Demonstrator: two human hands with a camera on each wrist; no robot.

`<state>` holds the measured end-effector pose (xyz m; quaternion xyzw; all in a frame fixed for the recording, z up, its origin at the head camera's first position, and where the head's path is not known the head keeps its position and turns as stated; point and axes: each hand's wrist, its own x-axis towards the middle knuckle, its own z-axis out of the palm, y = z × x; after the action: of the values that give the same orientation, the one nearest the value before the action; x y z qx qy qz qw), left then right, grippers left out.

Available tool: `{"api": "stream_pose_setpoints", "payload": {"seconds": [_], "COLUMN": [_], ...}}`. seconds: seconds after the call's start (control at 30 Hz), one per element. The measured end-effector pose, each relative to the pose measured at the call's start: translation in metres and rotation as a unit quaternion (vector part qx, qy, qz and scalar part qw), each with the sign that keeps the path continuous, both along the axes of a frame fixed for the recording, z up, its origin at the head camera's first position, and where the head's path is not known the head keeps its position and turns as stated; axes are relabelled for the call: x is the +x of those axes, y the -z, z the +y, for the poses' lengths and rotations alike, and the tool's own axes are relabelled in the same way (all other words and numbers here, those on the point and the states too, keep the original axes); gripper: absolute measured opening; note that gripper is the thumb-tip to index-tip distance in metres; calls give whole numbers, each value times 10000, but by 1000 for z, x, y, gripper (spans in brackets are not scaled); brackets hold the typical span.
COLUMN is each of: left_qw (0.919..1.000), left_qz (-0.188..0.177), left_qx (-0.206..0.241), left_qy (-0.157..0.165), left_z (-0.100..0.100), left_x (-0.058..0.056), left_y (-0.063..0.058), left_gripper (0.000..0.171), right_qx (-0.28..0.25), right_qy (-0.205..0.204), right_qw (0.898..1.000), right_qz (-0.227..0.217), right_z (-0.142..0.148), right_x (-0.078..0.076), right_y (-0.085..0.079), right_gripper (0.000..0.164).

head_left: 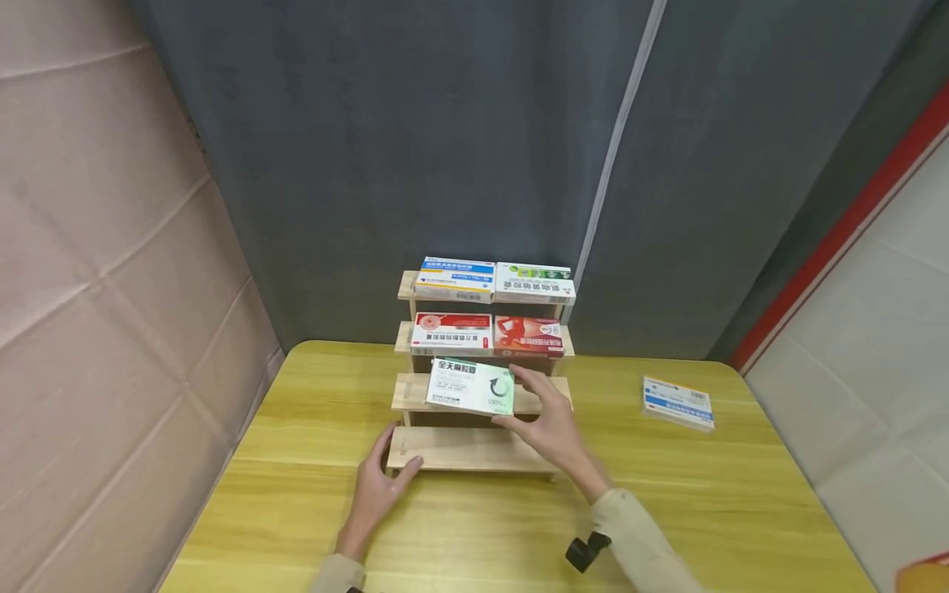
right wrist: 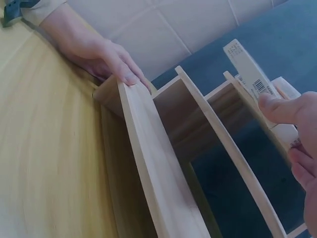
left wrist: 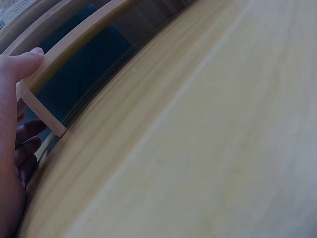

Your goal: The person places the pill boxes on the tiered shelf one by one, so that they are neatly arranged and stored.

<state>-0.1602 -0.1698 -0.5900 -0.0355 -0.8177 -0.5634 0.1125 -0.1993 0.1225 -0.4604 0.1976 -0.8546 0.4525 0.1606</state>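
Note:
A white and green medicine box [head_left: 470,385] is held by its right end, pinched between the thumb and fingers of my right hand [head_left: 552,428]. It is tilted a little, over the second step from the bottom of a stepped wooden display rack [head_left: 474,449]. My left hand [head_left: 374,490] grips the left end of the bottom step. Its thumb [left wrist: 29,64] lies on top of the board, and the other fingers are round the side, as the left wrist view shows. The bottom step carries nothing.
On the top step lie a blue and white box [head_left: 455,278] and a green and white box [head_left: 534,282]. Below them are a red and white box [head_left: 452,333] and a red box [head_left: 529,336]. Another blue and white box [head_left: 678,403] lies on the table's right side. A grey curtain [head_left: 385,165] hangs behind.

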Motion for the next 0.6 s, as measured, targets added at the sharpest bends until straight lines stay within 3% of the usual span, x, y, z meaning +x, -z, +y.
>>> {"api": "stream_pose_setpoints", "payload": {"seconds": [0.3, 0.47, 0.6], "left_qw": [9998, 9999, 10000], "left_qz": [163, 109, 58], "left_qx": [43, 31, 44], "left_qy": [59, 9, -27], "left_z": [-5, -3, 2], "left_x": [-1, -2, 1], "left_y": [5, 3, -5], "left_gripper": [80, 80, 81], "right_qx": [249, 415, 554], "right_qy": [-156, -163, -154], "right_qw": [9977, 9968, 9970], "right_qz": [-617, -657, -509], "right_z": [-15, -22, -26], "right_x": [-10, -18, -24], "right_y": [6, 10, 12], "right_gripper": [80, 80, 79]}}
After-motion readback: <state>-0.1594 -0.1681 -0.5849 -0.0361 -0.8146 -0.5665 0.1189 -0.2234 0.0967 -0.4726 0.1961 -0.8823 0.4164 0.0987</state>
